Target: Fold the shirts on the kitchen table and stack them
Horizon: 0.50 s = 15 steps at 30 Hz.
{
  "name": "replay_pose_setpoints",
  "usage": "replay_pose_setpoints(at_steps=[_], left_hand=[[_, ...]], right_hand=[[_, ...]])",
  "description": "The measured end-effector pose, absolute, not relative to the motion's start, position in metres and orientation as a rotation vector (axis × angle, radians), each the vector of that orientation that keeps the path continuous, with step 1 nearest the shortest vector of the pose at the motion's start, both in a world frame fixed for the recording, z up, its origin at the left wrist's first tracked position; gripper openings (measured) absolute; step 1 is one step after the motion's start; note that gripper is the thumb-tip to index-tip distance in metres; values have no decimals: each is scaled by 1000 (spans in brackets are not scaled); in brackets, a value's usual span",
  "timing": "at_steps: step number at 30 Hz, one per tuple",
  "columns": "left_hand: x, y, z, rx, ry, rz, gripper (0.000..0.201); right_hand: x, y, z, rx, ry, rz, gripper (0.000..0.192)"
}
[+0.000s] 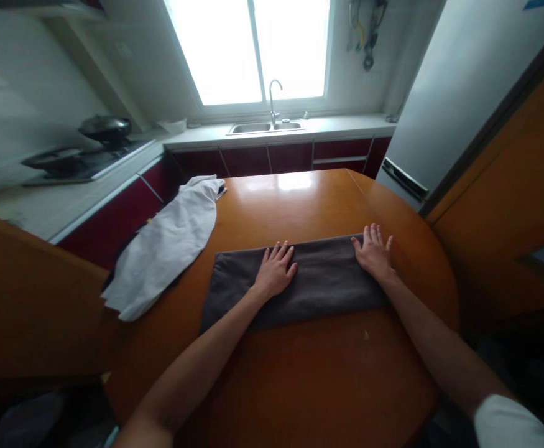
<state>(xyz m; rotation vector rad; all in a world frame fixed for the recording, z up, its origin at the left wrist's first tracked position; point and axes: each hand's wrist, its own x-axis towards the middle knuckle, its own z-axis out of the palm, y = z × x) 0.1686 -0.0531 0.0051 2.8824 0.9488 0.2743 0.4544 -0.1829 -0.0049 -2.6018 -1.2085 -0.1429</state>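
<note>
A dark grey cloth (325,286), folded into a long flat rectangle, lies across the middle of the table. My left hand (275,272) rests flat on it, left of its centre, with fingers spread. At the cloth's right end, my right hand (374,254) lies palm down with its fingers apart, touching the edge. Neither hand grips anything. The cloth's exact kind cannot be made out.
The rounded wooden table (309,379) fills the foreground. White cloth (173,239) is heaped at its left edge, with dark fabric beneath. Beyond are a sink (252,128), a stove with pans (106,127), and a fridge (467,81) at right.
</note>
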Motion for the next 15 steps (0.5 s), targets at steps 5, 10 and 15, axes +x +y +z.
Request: replay_pose_setpoints(at_steps=[5, 10, 15], left_hand=[[172, -77, 8, 2929, 800, 345, 58], [174, -93, -3, 2912, 747, 288, 58], [155, -77, -4, 2914, 828, 301, 60]], right_hand=[[375, -179, 1, -2315, -1595, -128, 63], [325, -181, -10, -2192, -1884, 59, 61], [330, -181, -18, -2230, -1886, 99, 61]])
